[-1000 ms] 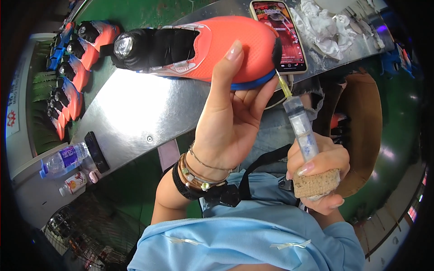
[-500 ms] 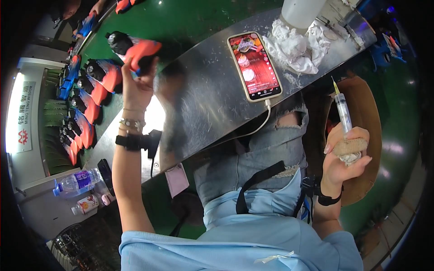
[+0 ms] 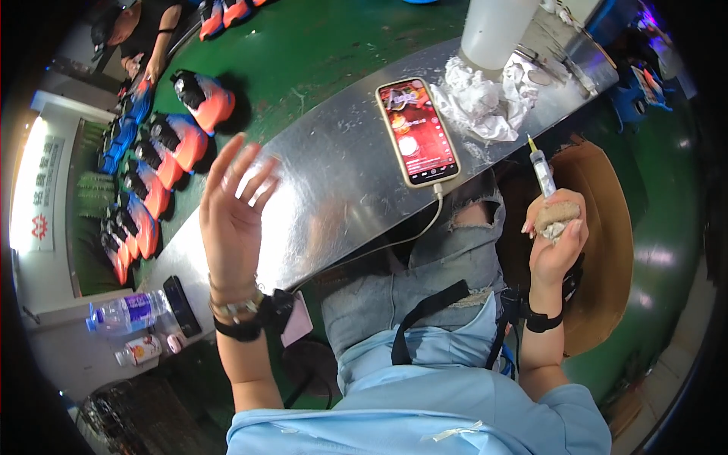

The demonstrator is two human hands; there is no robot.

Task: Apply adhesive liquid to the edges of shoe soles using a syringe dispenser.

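Note:
My left hand [image 3: 233, 220] hangs empty over the left part of the metal table [image 3: 318, 174], fingers spread and slightly blurred. Just beyond its fingertips, a shoe [image 3: 208, 110] in orange, black and blue rests on the green surface [image 3: 318, 53]. On the right, my right hand [image 3: 560, 250] is closed around a syringe [image 3: 541, 173] with a yellow-based needle pointing up and away. A beige, rough-looking oval pad [image 3: 557, 217] and a crumpled white wad [image 3: 553, 231] are also in that grip; the syringe's lower end is hidden.
A charging phone [image 3: 417, 136] lies mid-table, beside crumpled white cloths [image 3: 485, 98] and a white container [image 3: 494, 34]. Several matching shoes [image 3: 178, 140] line the left. A cardboard box [image 3: 610, 227] stands right of my legs. Bottles [image 3: 129, 312] sit at left. Another person [image 3: 136, 34] works far left.
My left hand has let go of the shoe, which now stands on the green surface, and has drawn back toward me. My right hand has shifted slightly left with the syringe.

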